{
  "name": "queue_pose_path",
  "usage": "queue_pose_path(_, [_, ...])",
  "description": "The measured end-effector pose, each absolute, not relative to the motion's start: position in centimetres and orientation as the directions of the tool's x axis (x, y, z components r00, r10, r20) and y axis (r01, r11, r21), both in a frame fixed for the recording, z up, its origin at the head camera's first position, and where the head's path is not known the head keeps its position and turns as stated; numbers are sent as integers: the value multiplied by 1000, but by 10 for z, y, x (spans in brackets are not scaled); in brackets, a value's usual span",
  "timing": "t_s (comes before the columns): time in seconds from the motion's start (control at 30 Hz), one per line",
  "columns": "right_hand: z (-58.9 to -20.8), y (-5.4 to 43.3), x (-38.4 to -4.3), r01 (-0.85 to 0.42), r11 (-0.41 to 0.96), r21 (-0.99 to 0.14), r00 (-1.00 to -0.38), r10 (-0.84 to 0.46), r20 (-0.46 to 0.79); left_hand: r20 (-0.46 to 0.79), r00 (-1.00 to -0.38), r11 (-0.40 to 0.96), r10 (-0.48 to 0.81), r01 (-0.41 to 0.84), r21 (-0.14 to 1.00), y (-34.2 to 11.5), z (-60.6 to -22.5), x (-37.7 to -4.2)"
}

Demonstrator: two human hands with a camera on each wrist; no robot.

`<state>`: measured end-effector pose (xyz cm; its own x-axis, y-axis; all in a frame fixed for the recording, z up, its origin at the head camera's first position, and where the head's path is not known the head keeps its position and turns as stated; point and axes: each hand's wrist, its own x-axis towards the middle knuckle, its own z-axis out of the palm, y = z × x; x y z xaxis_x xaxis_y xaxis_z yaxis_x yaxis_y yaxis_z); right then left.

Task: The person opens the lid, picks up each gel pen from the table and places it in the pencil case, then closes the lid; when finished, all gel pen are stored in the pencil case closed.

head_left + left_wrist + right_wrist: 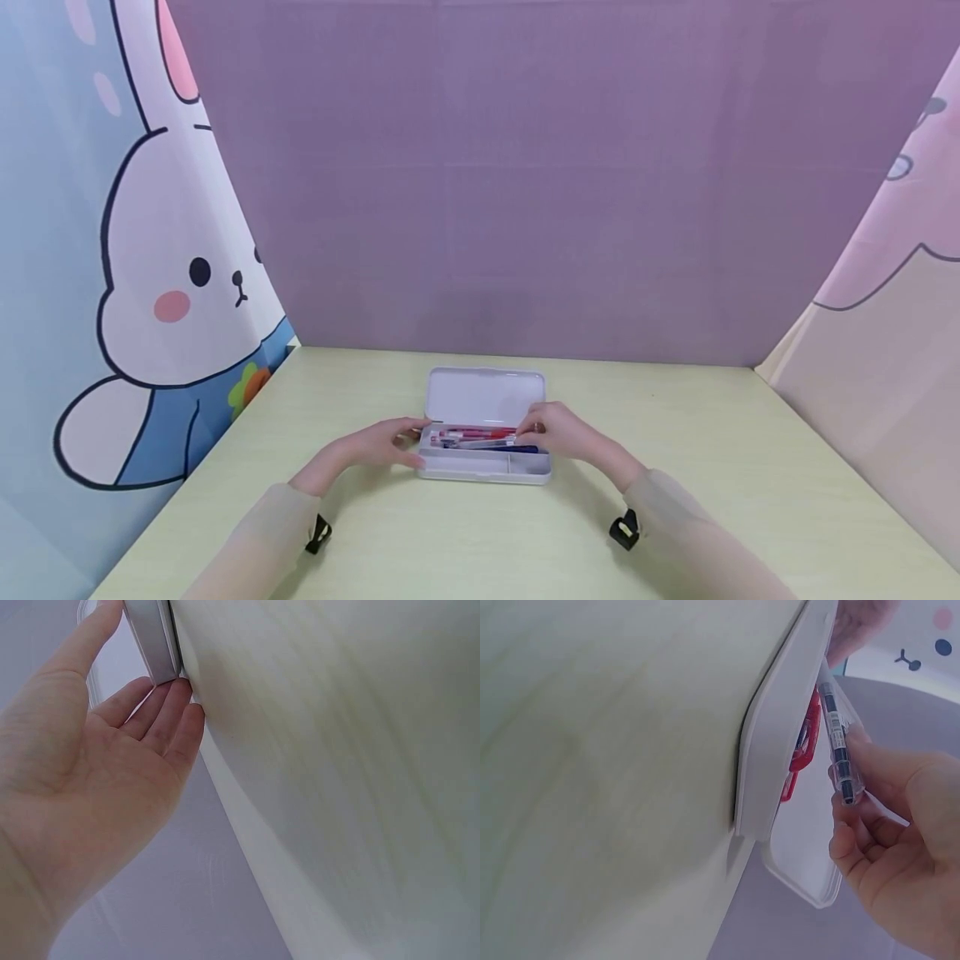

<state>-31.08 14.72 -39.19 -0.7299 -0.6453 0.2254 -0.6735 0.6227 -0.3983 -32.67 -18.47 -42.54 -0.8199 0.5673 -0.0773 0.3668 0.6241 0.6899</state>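
Note:
A white pencil case (483,477) lies on the table with its lid (486,396) raised at the back. My left hand (378,443) is at the case's left end; in the left wrist view its fingertips (176,694) touch the case's corner, fingers nearly straight. Over the right part of the case, my right hand (558,429) pinches a pen with a clear body and dark bands (838,742) between thumb and fingers. Red-and-pink pens (465,433) and a dark blue pen (521,449) lie in the rear compartment.
The front of the case has a narrow tray divided by a small wall (509,462). A purple cloth backdrop (495,183) stands behind the pale table (480,542). A rabbit-print cloth (172,250) hangs at the left, and another printed cloth (885,375) at the right.

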Motion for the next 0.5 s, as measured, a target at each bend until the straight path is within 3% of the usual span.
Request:
queue_pose_path(0.3, [-395,132,-312,-698,613,-370,-712,-646,275,-65,-807,608,586,385,695,-185,-425,-327])
queue_pose_path(0.5, [-399,127,-312,-646,628,-434,-755,-609,242,-60,-804,603,591,392,695,-185,-423,-325])
